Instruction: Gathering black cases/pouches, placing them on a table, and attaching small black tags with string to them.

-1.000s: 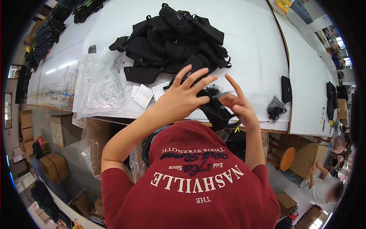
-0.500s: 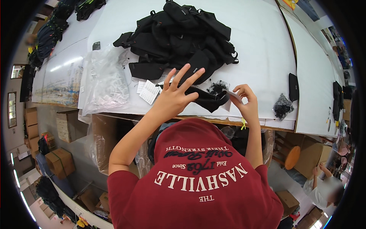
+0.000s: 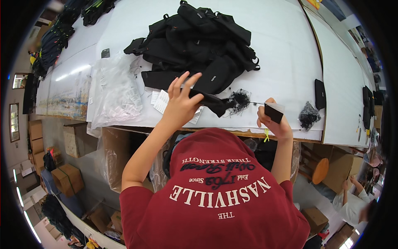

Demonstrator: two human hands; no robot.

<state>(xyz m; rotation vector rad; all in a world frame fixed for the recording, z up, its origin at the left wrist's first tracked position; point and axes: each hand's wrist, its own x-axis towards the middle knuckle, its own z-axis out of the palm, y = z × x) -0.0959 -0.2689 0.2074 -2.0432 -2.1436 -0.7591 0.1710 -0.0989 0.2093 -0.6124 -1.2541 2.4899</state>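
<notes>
Apparently, working from afar, I'm pinching a black tag [image 3: 273, 113] in my right hand [image 3: 277, 123] above the bench's [image 3: 290, 58] near edge, its cord [image 3: 258, 103] running toward a string tangle [image 3: 239, 101]. My left hand [image 3: 180, 107] is spreading its fingers [image 3: 173, 86] at a black cloth piece [image 3: 216, 105]. I'm judging the tag only partly separated; the black pile [image 3: 199, 43] is lying beyond.

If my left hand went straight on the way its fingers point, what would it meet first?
Your left hand would probably meet the pile of black fabric items first, at its near edge, though depth is hard to judge.
</notes>
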